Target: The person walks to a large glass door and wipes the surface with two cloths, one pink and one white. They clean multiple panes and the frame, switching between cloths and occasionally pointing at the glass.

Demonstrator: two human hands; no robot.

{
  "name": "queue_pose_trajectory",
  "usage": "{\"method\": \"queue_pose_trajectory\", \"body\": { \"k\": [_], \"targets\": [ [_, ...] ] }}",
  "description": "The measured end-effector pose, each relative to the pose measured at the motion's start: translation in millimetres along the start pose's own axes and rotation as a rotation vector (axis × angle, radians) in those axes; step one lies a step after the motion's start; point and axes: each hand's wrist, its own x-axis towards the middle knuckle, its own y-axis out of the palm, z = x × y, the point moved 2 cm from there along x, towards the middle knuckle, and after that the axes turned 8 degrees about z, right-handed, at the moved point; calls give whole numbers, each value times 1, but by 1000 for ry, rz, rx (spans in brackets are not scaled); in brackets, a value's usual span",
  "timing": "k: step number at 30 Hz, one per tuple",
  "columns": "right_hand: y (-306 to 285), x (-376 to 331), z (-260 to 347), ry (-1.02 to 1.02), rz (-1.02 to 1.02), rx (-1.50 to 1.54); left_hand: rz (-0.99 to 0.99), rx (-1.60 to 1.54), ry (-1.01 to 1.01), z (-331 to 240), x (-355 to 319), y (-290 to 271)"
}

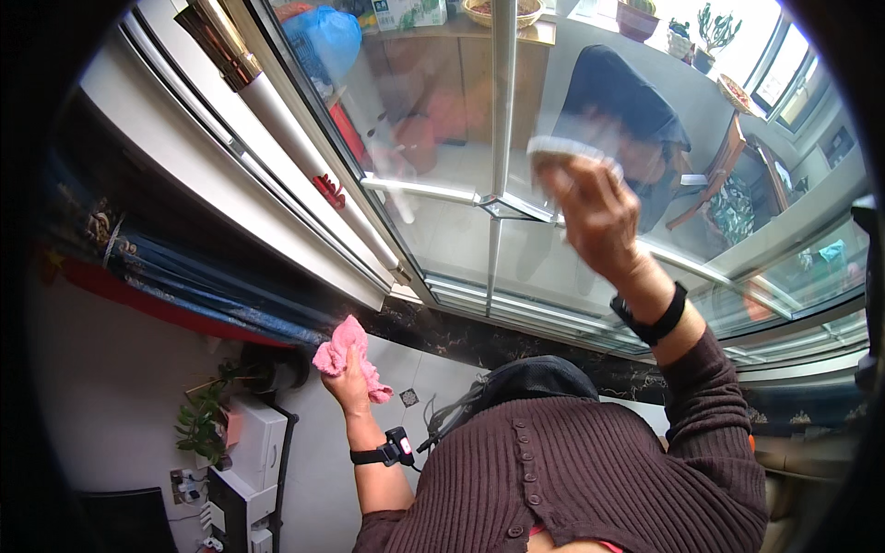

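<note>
Ribbed brown cardigan (572, 470) fabric fills the lower middle, nearest the camera. Above it, the person's right hand (595, 207) has its fingers bent over a whitish pad (562, 146), up by the paned glass (452, 240); blur hides how tight the hold is and whether pad and glass touch. Lower down, the left hand (346, 382) has its fingers closed round a crumpled pink cloth (348, 332), apart from the panes. Work at the glass seems under way; which panes are done and which remain cannot be told. White glazing bars (502, 92) interrupt the surface. Leftward are a gold-ended white pole (283, 129), a blue curtain (212, 290) and a potted plant (203, 429).
</note>
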Motion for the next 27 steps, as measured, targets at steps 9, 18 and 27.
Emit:
{"method": "queue_pose_trajectory", "body": {
  "k": [9, 18, 27],
  "targets": [
    [56, 47, 38, -84, 13, -115, -15, 91, 93, -21, -3, -4],
    [93, 31, 63, -91, 176, -21, -87, 44, -57, -1, -21, -51],
    [94, 19, 73, -79, 507, -25, -87, 39, 32, 2, -24, -44]
  ]
}}
